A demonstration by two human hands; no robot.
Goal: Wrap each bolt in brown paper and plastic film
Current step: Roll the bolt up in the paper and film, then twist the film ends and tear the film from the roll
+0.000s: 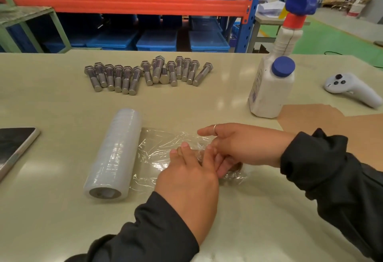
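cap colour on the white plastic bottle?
Blue round cap on the white plastic bottle; head view.
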